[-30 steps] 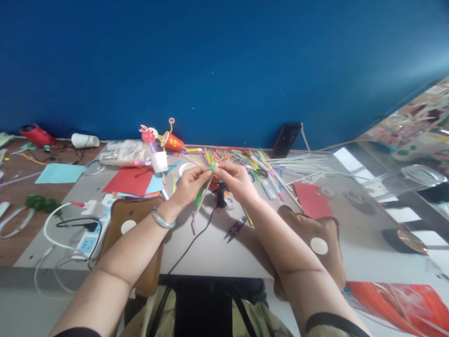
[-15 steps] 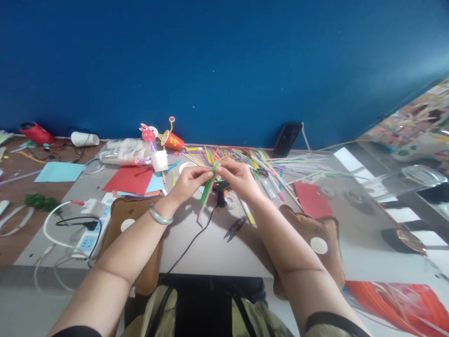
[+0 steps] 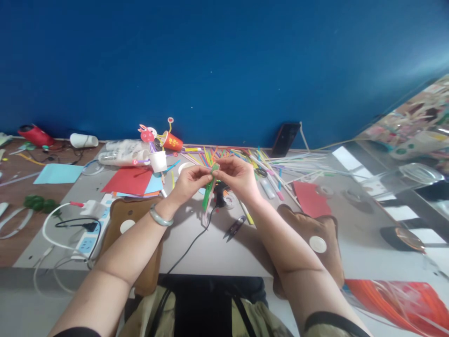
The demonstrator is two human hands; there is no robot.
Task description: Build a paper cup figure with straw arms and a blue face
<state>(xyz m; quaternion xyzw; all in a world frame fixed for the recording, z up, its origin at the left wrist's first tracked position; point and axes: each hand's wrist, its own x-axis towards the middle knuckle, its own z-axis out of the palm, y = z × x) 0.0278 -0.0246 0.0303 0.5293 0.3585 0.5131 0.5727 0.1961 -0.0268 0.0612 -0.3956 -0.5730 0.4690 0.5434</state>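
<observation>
Above the middle of the table, my left hand pinches a green strip near its upper end. My right hand grips the same end from the other side, thumb and fingers pressed together. A pale pink stick runs down alongside the strip; whether the two are joined I cannot tell. Behind and just below the hands lie a black tool with a cable, which looks like a glue gun, and a roll of clear tape. The fingers hide the strip's top in part.
Many coloured straws spread along the blue wall. A dark folding knife or cutter lies nearer me. A white cup with a pink rabbit stands left, by red paper. Brown cushions lie under both forearms; a phone leans at the wall.
Between my hands the green strip has turned, looking narrower and steeper, with the pink stick closer along it. Both hands stay in nearly the same place, still pinching.
</observation>
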